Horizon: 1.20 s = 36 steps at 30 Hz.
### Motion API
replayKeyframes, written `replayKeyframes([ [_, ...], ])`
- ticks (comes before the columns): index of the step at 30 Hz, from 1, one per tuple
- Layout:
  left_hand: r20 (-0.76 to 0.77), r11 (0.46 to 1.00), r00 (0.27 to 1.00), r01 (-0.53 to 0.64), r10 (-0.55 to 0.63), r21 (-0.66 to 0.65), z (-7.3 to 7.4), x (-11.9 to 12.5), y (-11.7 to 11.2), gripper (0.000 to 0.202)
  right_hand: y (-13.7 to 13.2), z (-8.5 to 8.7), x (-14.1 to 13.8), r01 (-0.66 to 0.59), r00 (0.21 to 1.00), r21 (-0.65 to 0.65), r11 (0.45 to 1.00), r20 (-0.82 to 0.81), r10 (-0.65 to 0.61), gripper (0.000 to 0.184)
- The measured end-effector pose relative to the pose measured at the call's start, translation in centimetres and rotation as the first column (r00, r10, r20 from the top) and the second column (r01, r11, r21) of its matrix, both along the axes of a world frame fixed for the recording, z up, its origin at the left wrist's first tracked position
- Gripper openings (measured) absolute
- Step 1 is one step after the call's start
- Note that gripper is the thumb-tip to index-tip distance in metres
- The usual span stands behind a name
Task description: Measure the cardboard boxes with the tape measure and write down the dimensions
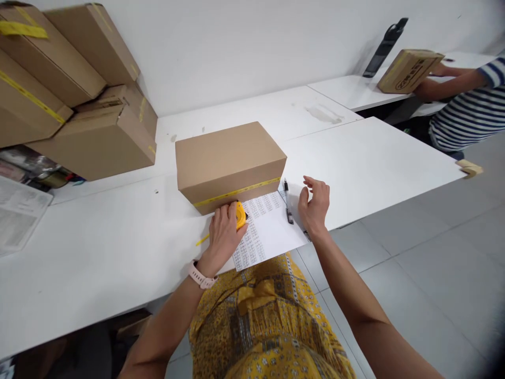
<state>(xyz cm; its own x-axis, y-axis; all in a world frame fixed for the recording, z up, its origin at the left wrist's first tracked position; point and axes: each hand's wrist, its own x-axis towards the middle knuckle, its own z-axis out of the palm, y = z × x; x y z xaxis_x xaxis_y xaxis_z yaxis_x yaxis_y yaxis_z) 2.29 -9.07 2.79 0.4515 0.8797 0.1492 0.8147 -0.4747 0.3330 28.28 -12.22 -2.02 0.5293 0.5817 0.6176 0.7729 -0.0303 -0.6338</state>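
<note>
My left hand (pixel 224 231) is closed around a yellow tape measure (pixel 240 215), in front of a closed cardboard box (pixel 231 158). A short yellow strip (pixel 202 240) shows on the table left of this hand. Yellow tape runs along the box's near side. Under and beside my left hand lies a sheet of paper (pixel 272 226) with rows of handwriting, reaching over the table edge. My right hand (pixel 315 202) is just right of the paper, fingers loosely curled and apart, holding nothing. Between it and the box rests a pen (pixel 288 202) on the paper's right side.
Several taped cardboard boxes (pixel 98 137) are stacked at the left, near a clear plastic container (pixel 21 216). The white table (pixel 118 247) runs along the wall. At the right, a person in a striped shirt (pixel 469 113) holds a carton (pixel 410 71) beside a dark bottle (pixel 384 48).
</note>
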Motion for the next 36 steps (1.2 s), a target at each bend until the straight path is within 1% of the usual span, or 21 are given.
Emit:
replayKeyframes([
  [2,0.180,0.988,0.984,0.028,0.000,-0.154,0.9,0.1,0.0,0.059,-0.8,1.4,-0.9,-0.041,0.998,0.083,0.996,-0.041,0.045,0.030],
  [3,0.299,0.963,0.954,0.078,0.002,-0.256,1.5,0.0,-0.1,0.061,-1.3,2.4,-1.6,-0.093,0.990,0.086,0.992,-0.096,0.101,0.027],
  [4,0.420,0.918,0.908,0.159,0.008,-0.363,2.4,-0.1,-0.2,0.062,-1.7,3.4,-2.3,-0.179,0.965,0.064,0.982,-0.183,0.188,0.025],
  [5,0.526,0.853,0.850,0.260,0.020,-0.453,3.3,-0.3,-0.4,0.062,-2.2,4.4,-3.0,-0.305,0.904,0.023,0.952,-0.307,0.298,0.027],
  [6,0.610,0.781,0.792,0.358,0.037,-0.512,4.2,-0.4,-0.6,0.062,-2.5,5.5,-3.7,-0.466,0.792,-0.020,0.885,-0.454,0.407,0.031],
  [7,0.666,0.720,0.744,0.436,0.049,-0.540,5.1,-0.6,-0.8,0.062,-2.7,6.6,-4.4,-0.615,0.649,-0.031,0.788,-0.588,0.483,0.038],
  [8,0.698,0.683,0.714,0.484,0.053,-0.548,6.0,-0.7,-0.9,0.062,-2.8,7.6,-4.9,-0.725,0.512,-0.020,0.689,-0.685,0.518,0.044],
  [9,0.710,0.669,0.702,0.503,0.052,-0.547,6.7,-0.9,-0.9,0.063,-2.8,8.4,-5.4,-0.796,0.402,0.000,0.605,-0.746,0.530,0.049],
  [10,0.711,0.673,0.701,0.502,0.050,-0.543,7.3,-1.0,-0.9,0.063,-2.7,9.1,-5.8,-0.835,0.336,0.017,0.550,-0.776,0.534,0.052],
  [11,0.708,0.682,0.705,0.494,0.050,-0.540,7.7,-1.2,-0.7,0.063,-2.5,9.7,-6.1,-0.853,0.307,0.022,0.521,-0.786,0.536,0.053],
  [12,0.705,0.692,0.708,0.485,0.048,-0.534,8.1,-1.4,-0.5,0.062,-2.2,10.3,-6.4,-0.860,0.301,0.021,0.510,-0.786,0.540,0.052],
  [16,0.713,0.712,0.699,0.472,0.057,-0.520,9.6,-2.3,1.1,0.064,-0.6,12.1,-7.6,-0.864,0.293,0.037,0.503,-0.776,0.559,0.051],
  [19,0.724,0.709,0.684,0.469,0.085,-0.527,11.4,-2.9,2.9,0.067,1.7,14.1,-8.3,-0.863,0.249,0.090,0.497,-0.781,0.573,0.052],
  [21,0.723,0.743,0.687,0.446,0.074,-0.500,12.8,-3.6,4.8,0.067,3.8,15.6,-7.8,-0.851,0.236,0.126,0.510,-0.775,0.586,0.050],
  [23,0.707,0.805,0.705,0.387,0.056,-0.450,14.1,-5.1,7.0,0.065,6.3,17.1,-6.2,-0.814,0.267,0.156,0.559,-0.755,0.599,0.044],
  [25,0.682,0.861,0.728,0.301,0.071,-0.410,15.1,-7.4,9.6,0.057,8.6,18.0,-3.6,-0.729,0.317,0.197,0.655,-0.751,0.580,0.038],
  [26,0.658,0.873,0.747,0.254,0.097,-0.417,15.5,-8.8,10.8,0.053,9.6,18.2,-2.3,-0.691,0.350,0.197,0.696,-0.751,0.560,0.036],
  [28,0.590,0.860,0.795,0.196,0.142,-0.471,15.7,-11.8,13.2,0.050,11.2,17.8,0.2,-0.628,0.430,0.133,0.767,-0.762,0.484,0.034],
  [30,0.540,0.829,0.816,0.146,0.207,-0.539,15.5,-14.7,15.0,0.051,12.1,16.6,1.7,-0.588,0.514,0.022,0.809,-0.761,0.394,0.031],
  [33,0.509,0.815,0.818,0.089,0.268,-0.573,14.9,-17.7,16.5,0.047,12.8,14.4,2.5,-0.558,0.606,-0.108,0.823,-0.730,0.316,0.029],
  [36,0.499,0.807,0.816,0.072,0.291,-0.587,14.5,-18.8,17.0,0.043,13.0,13.1,2.2,-0.556,0.645,-0.148,0.818,-0.698,0.312,0.030],
])
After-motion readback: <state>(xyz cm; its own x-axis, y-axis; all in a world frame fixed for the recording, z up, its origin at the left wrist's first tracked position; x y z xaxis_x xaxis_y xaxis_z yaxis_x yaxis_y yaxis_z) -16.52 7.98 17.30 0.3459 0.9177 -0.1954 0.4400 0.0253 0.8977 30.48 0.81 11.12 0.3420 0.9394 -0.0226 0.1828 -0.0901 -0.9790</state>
